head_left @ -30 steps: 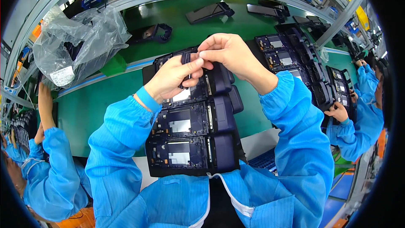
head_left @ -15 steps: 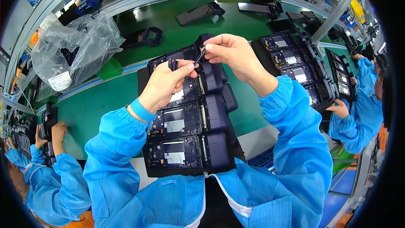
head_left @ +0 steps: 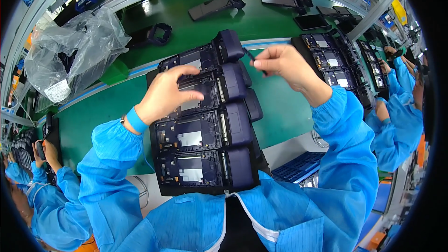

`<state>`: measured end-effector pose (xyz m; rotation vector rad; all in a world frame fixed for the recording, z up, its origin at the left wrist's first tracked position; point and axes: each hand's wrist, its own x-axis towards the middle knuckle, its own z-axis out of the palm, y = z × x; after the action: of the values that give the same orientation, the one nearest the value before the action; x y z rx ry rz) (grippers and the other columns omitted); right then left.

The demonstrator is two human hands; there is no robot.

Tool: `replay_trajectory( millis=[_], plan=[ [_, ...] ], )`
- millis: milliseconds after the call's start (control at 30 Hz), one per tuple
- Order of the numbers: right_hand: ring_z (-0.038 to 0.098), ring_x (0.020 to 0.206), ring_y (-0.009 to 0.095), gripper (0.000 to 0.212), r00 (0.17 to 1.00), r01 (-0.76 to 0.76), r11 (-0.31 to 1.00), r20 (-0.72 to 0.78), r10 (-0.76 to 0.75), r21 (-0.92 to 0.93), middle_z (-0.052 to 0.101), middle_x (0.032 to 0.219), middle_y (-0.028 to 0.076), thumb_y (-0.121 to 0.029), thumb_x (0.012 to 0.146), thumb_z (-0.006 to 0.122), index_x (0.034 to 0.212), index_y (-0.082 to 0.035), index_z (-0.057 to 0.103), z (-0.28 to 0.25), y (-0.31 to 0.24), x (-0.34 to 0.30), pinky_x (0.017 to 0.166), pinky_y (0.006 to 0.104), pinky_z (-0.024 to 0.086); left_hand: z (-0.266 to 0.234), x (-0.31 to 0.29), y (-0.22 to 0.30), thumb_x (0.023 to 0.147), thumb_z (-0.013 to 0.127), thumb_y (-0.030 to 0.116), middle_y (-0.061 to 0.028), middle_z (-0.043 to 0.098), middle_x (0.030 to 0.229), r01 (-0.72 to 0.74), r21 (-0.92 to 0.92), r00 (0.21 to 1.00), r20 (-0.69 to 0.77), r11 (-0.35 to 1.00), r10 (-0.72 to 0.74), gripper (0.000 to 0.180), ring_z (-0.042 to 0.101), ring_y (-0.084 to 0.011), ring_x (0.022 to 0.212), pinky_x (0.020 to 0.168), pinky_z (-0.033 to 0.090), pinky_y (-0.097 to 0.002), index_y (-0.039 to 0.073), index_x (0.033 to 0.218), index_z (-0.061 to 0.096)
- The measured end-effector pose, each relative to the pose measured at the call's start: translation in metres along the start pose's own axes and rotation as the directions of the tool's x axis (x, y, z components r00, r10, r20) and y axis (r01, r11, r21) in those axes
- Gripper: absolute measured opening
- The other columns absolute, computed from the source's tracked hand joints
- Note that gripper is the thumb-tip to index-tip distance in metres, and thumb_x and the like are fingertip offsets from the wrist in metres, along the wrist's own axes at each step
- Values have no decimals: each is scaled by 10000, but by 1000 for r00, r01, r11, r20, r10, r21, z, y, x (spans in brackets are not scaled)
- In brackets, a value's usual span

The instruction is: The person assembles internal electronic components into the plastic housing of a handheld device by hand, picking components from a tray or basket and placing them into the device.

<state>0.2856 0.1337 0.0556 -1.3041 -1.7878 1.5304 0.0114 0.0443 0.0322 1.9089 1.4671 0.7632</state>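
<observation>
My R grip point(head_left: 287, 65) pinched blk strip point(head_left: 249, 55); L grip point(head_left: 164, 92) had thumb/index apart, load unclear. Open housings point(head_left: 239, 123) held silver plates point(head_left: 190, 138); clr bag point(head_left: 95, 37) had indistinct contents.

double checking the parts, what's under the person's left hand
An open dark device housing with a pale panel partly shows beneath the left hand. The housing's left portion is covered, so what lies there cannot be seen.

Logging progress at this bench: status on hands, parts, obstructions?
Right hand pinching thin black strip. Left hand above open device housings, thumb and forefinger apart. Clear plastic bag upper left, away from both hands.
</observation>
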Motion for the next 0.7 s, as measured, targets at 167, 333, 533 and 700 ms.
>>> replay_trajectory(
  millis=[167,333,533,700],
  plan=[
    [598,750,161,135,970,-222,881,183,158,419,618,854,98,-114,820,625,875,6,590,22,5,1,679,296,511,13,-5,-9,605,786,256,-189,479,1238,-183,158,983,50,970,178,645,512,-340,1084,905,435,-354,9,1135,513],
    [599,758,172,179,988,-154,880,96,123,450,603,850,82,-128,861,563,956,23,552,31,-8,3,689,319,512,14,-6,0,592,802,213,-189,445,1281,-128,215,990,80,968,113,707,459,-329,1163,957,397,-364,24,1191,477],
    [598,776,173,179,995,-98,880,25,97,465,599,852,80,-117,848,582,962,20,557,28,2,9,705,320,504,18,-10,-11,605,798,148,-157,484,1243,-166,82,985,-41,983,170,707,483,-285,1144,946,402,-344,31,1214,457],
    [587,712,169,104,970,-241,810,163,181,534,603,807,74,-91,812,615,869,-9,587,41,16,16,675,320,501,21,-13,-7,614,796,152,-148,493,1225,-87,-72,994,-65,994,83,736,495,-268,1124,925,415,-341,29,1235,419]
  ],
)
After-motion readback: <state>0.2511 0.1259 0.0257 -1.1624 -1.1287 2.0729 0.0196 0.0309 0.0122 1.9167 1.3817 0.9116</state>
